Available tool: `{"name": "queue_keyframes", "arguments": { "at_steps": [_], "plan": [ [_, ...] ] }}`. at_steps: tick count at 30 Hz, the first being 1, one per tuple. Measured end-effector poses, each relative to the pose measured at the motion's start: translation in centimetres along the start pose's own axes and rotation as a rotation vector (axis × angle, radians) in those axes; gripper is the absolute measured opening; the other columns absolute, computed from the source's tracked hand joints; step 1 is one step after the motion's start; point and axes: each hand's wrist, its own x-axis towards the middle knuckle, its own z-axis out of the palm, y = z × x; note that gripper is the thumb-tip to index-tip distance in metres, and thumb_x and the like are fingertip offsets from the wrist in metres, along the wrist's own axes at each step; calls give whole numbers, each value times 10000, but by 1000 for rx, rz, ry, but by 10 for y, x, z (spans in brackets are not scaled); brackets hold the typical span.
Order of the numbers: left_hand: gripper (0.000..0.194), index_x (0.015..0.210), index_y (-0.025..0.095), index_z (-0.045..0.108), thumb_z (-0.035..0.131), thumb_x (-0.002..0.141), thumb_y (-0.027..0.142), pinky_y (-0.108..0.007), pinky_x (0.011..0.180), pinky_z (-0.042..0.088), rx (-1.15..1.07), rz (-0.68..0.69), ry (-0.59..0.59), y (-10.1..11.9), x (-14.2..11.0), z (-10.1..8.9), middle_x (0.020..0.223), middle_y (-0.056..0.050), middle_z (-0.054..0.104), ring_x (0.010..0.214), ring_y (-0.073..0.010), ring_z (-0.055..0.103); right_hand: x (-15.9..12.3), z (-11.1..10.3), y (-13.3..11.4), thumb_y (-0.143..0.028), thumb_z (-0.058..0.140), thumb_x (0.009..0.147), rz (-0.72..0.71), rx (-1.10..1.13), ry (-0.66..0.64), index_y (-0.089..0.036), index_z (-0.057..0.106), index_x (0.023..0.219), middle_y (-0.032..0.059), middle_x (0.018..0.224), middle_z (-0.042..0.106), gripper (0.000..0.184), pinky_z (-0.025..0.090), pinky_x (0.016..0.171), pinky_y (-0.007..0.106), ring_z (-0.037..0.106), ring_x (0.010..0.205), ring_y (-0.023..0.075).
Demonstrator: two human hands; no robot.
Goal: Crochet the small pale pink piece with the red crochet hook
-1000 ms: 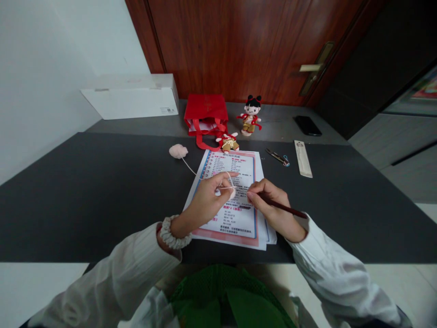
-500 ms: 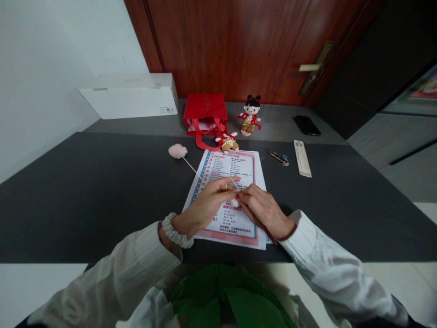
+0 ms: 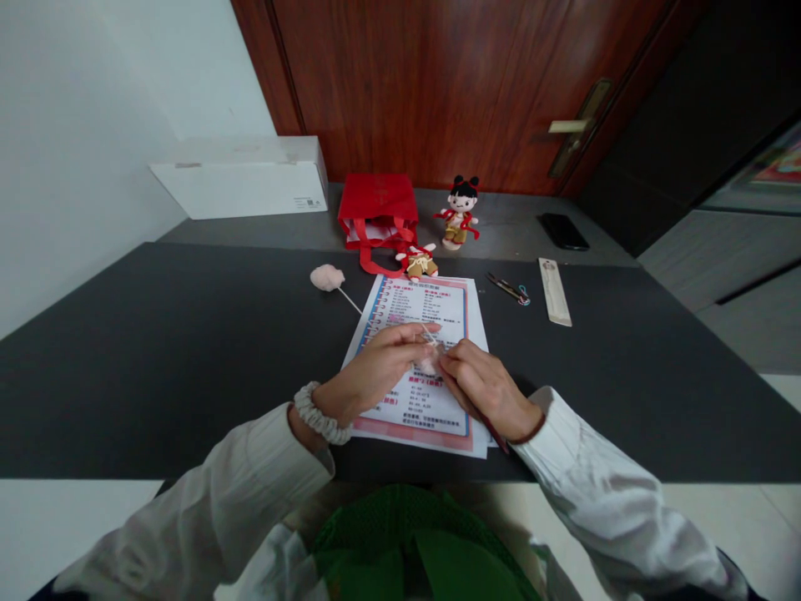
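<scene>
Over the printed pattern sheet (image 3: pixel 414 434), my left hand (image 3: pixel 372 371) pinches a small pale pink crochet piece (image 3: pixel 428 363). A strand of yarn runs across its raised index finger. My right hand (image 3: pixel 485 386) is closed around a crochet hook (image 3: pixel 499 437); its reddish-brown handle shows below the palm, while its tip is hidden at the work between both hands. To the left lies a pale pink yarn ball (image 3: pixel 327 278), with a strand leading from it toward my left hand.
Behind the sheet are a red bag (image 3: pixel 378 200), a headless crochet doll body (image 3: pixel 420 262) and a finished doll (image 3: pixel 460 213). Small tools (image 3: pixel 508 288), a slim packet (image 3: pixel 555 291) and a black phone (image 3: pixel 564 231) lie right. A white box (image 3: pixel 250 188) stands back left.
The pink piece shows more between my fingers, and my left hand has shifted slightly. My right hand stays close to it with the hook. The view has moved very little.
</scene>
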Motion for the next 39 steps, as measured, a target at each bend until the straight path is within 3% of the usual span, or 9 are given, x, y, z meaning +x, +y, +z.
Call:
{"name": "queue_keyframes", "arguments": {
  "at_steps": [4,13,16,21,28,30,33,36,39],
  "plan": [
    [150,836,147,714,711,686,135,-335,915,379,-167,-54,11,-3,0,6,829,-38,646,894,-168,567,2,0,-2,-103,416,952,13,-68,-11,-176,514,893,71,800,573,135,451,590,297,505,717,182],
    [203,937,148,707,653,742,137,-280,783,423,-21,92,100,-11,2,9,703,15,606,736,-128,557,9,7,-9,-116,399,957,184,-83,-17,-189,492,831,54,746,546,173,461,588,295,525,690,180],
    [329,1097,134,662,631,770,147,-284,742,430,113,105,145,-10,2,7,658,28,579,682,-128,544,8,9,-7,-136,420,951,237,32,36,-197,480,836,36,738,544,144,464,582,281,540,660,160],
    [446,1260,114,558,595,821,185,-303,762,446,441,295,168,-6,0,4,659,33,569,692,-140,550,1,4,-8,-151,486,925,305,273,162,-215,490,866,9,767,565,87,466,606,262,561,655,131],
    [337,1137,120,607,541,807,105,-332,888,457,715,444,218,3,-5,3,783,-12,652,841,-165,622,5,2,-7,-252,587,883,768,807,331,-208,516,725,-44,606,538,178,392,504,234,481,514,96],
    [233,993,142,641,525,798,89,-330,915,448,744,461,222,4,-5,1,809,-23,666,913,-177,628,7,2,-5,-274,600,874,809,940,351,-206,511,705,-51,581,537,203,379,489,233,463,486,91],
    [125,818,168,624,528,785,95,-326,893,455,752,446,226,6,-5,-2,877,-36,686,938,-185,633,6,1,-3,-265,643,844,800,897,335,-200,556,724,-43,614,548,162,379,525,237,476,540,95],
    [106,713,172,591,538,764,96,-341,896,448,725,412,208,8,-5,-5,936,-49,688,959,-196,628,4,-2,-2,-243,678,815,786,850,303,-196,597,738,-34,639,559,122,376,550,238,486,584,99],
    [114,675,170,580,553,768,109,-357,932,414,670,384,159,10,-5,-5,854,-52,671,1077,-231,583,5,-3,2,-244,682,811,828,1042,313,-194,584,696,-39,581,559,158,354,503,231,463,511,88]
  ]
}}
